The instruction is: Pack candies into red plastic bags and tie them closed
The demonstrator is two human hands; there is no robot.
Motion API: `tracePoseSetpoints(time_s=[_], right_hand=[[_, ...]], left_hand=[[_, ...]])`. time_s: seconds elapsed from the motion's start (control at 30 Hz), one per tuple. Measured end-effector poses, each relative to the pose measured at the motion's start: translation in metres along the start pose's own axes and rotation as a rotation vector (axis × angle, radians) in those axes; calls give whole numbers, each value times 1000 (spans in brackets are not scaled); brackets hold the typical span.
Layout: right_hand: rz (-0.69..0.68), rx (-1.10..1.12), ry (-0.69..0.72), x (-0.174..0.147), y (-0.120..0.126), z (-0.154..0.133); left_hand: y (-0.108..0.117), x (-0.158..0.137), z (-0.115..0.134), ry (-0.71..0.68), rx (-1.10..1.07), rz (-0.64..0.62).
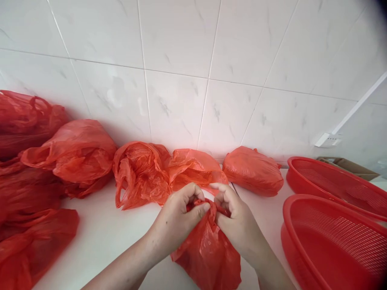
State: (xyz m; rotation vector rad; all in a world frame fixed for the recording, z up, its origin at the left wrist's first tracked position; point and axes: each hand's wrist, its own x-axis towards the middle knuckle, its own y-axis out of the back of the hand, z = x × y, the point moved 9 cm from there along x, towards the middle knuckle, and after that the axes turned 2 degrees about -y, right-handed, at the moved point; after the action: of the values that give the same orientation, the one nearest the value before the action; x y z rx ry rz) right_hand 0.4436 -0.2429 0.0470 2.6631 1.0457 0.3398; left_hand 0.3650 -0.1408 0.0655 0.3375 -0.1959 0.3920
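Note:
A red plastic bag [211, 257] hangs low in the middle of the view, its gathered top bunched between my two hands. My left hand [183, 211] pinches the bunched plastic with thumb and curled fingers. On the other side of the gathered neck, my right hand [234, 217] grips the twisted plastic, fingers bent inward. What is inside the bag cannot be made out. Just beyond my hands lies a loose, flattened red bag [193, 167]. A filled, closed red bag [254, 171] rests against the wall to the right.
Two red plastic baskets [302, 241] with mesh sides stand at the right. A crumpled red bag [142, 173], a fuller one [84, 149] and several more are piled at the left on the white table [111, 237]. A cardboard box [350, 167] and wall socket [328, 139] are at the back right.

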Motion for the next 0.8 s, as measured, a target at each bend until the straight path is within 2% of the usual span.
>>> tracePoseSetpoints(time_s=[0.07, 0.17, 0.27, 0.43, 0.6, 0.73, 0.8], right_hand=[[91, -75, 17, 5, 5, 5], [125, -96, 39, 9, 8, 9], [81, -21, 48, 8, 6, 4], [-72, 218, -27, 2, -2, -7], [-184, 384, 14, 0, -2, -12], [-148, 549, -24, 2, 2, -3], [-112, 548, -12, 2, 4, -3]], left_hand=[[-5, -1, 1, 1, 65, -23], [-12, -2, 1, -34, 162, -53], [-14, -2, 2, -77, 202, -44], [-14, -1, 2, -82, 215, -48], [-11, -1, 1, -127, 323, -48], [-11, -3, 2, -224, 474, -37], [-13, -3, 6, -284, 571, -27]])
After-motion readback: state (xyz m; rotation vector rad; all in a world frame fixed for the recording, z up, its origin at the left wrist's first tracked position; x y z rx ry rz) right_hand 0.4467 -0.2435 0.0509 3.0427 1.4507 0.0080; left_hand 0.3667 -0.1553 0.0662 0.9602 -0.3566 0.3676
